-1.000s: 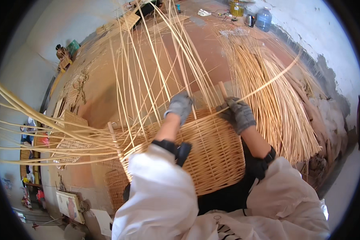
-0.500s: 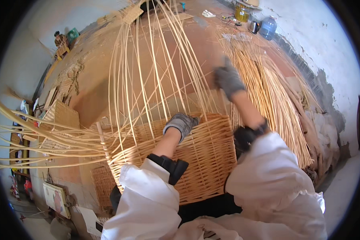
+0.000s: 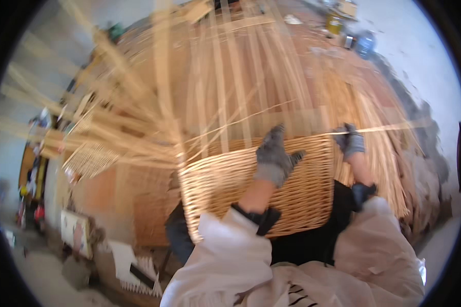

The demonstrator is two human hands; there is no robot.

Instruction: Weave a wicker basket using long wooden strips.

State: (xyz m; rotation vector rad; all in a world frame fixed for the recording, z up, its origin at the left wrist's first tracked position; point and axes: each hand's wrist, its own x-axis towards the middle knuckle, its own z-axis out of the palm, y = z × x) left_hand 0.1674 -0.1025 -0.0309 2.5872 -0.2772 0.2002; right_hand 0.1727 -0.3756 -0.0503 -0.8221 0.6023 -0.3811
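Observation:
A woven wicker basket with long pale upright rods sits on my lap. My left hand, in a grey glove, lies over the upper middle of the woven side with its fingers spread and its thumb out. My right hand, gloved alike, is just past the basket's right top corner, closed on a thin pale weaving rod that runs out to the right. The rods are smeared by motion, so their exact paths are hard to make out.
A large bundle of rods lies at right beside a rough wall. A blue water bottle and yellow container stand at the back right. Woven pieces are at left, a pale board at lower left.
The basket and its rods have swung round, with the top right corner higher. My right hand came down from being raised to the weaving rod. My left hand's fingers have spread.

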